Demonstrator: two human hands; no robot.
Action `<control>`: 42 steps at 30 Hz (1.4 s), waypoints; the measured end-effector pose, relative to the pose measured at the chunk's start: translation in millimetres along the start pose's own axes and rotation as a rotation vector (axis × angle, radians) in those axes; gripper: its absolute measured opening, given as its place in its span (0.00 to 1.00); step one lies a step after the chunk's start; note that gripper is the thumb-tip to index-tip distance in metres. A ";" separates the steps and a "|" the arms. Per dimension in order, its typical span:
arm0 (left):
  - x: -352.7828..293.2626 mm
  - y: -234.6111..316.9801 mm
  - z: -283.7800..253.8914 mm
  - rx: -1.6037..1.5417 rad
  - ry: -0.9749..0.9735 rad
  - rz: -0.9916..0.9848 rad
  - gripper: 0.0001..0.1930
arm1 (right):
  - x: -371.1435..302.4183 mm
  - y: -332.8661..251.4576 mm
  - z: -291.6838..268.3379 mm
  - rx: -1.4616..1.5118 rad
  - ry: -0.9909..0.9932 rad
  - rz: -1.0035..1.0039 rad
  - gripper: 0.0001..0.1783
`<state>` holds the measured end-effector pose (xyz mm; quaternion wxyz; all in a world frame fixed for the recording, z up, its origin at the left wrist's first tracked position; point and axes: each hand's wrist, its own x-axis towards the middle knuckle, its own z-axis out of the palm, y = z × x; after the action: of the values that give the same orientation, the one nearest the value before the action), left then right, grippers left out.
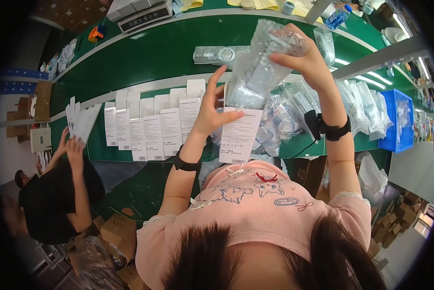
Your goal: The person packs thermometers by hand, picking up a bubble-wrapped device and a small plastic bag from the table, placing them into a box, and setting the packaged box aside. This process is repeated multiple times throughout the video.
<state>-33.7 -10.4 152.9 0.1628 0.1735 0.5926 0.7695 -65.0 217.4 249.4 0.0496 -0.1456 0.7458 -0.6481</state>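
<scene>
In front of my chest, an upright white carton (239, 134) with printed text stands at the bench edge. My left hand (212, 108) is closed around its upper part, the thumb across the printed face. Raised above it, my right hand (299, 57) grips the upper end of a clear bubble-wrap bag (259, 60). The lower end of this bag lies at the carton's open top; how far inside it sits I cannot tell. Behind my left hand, a bubble-wrapped item (213, 55) with a round part lies on the green bench (168, 53).
Several white cartons (154, 130) stand in rows to the left. Small clear packets (277, 121) heap up behind the carton, and bubble-wrap bags (357, 104) stand at right beside a blue crate (400, 121). A metal post (381, 58) crosses far right. A co-worker (64, 193) at left holds white cartons.
</scene>
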 end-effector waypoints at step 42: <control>-37.8 -38.5 -5.3 0.844 0.126 0.170 0.27 | 8.1 125.2 1.5 -0.472 0.155 0.129 0.40</control>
<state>-0.9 -22.8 111.5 -0.0230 0.2258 0.8477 0.4795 -91.4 228.3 127.2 -0.0019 -0.0552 0.8857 -0.4609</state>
